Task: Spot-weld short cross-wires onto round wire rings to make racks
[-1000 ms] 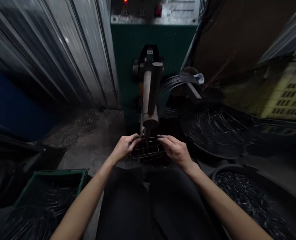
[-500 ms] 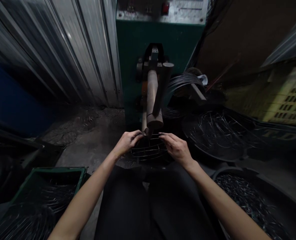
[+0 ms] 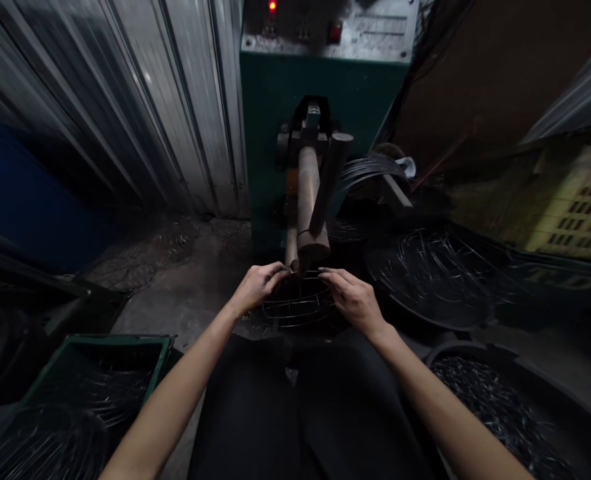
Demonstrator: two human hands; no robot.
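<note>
My left hand (image 3: 261, 285) is closed in a pinch at the left end of a thin metal wire, part of a curved wire frame (image 3: 291, 303). With thumb and fingers together, my right hand (image 3: 352, 293) pinches the same frame's upper wire on the right. The frame hangs between my hands, just under the tips of a green machine (image 3: 325, 80) that looks like a spot welder. Its thick upper arm (image 3: 308, 180) ends right above the wire, beside a slanted dark rod (image 3: 331, 183). Shadow hides the exact contact at the tip.
On the right stand a dark tub of loose wires (image 3: 430, 317), a basin of small metal pieces (image 3: 495, 407) and a yellow crate (image 3: 575, 207). A green crate (image 3: 120, 340) with bent wires is at lower left. Wire bundles (image 3: 370, 170) hang beside the machine. Corrugated sheeting (image 3: 175, 100) rises behind.
The view has tilted up slightly, so the machine sits lower and a lit red lamp on its panel shows. Both hands keep their pinch on the wire frame, almost still.
</note>
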